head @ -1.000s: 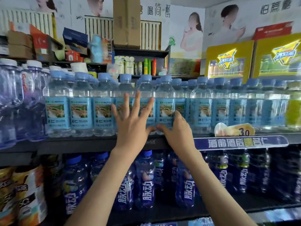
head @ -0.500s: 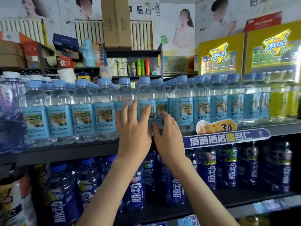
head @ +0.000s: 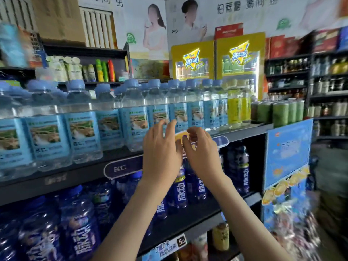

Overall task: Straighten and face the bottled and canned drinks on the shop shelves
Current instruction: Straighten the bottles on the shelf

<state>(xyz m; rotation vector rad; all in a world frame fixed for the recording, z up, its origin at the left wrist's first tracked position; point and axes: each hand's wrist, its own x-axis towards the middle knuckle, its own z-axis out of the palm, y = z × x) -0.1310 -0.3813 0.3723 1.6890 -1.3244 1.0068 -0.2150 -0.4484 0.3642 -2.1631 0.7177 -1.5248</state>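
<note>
Hands had slid right along the shelf [head: 75,174]: your left hand [head: 162,153] spread wide, empty; your right hand [head: 204,155] curled at the yellow price tag [head: 179,138], grip unclear. Water bottles [head: 132,117] stood behind them, labels forward, so that stretch looked finished.

left hand [head: 162,153] spread, right hand [head: 204,157] curled.

Upper shelf [head: 84,171] is packed w/ water bottles [head: 133,117] side by side, no gaps btwn them; open room is seen only above the caps [head: 132,83]. Shelf front is partly blocked by a yellow price tag [head: 178,139]. Lower tier is filled w/ blue bottles [head: 180,193].
</note>
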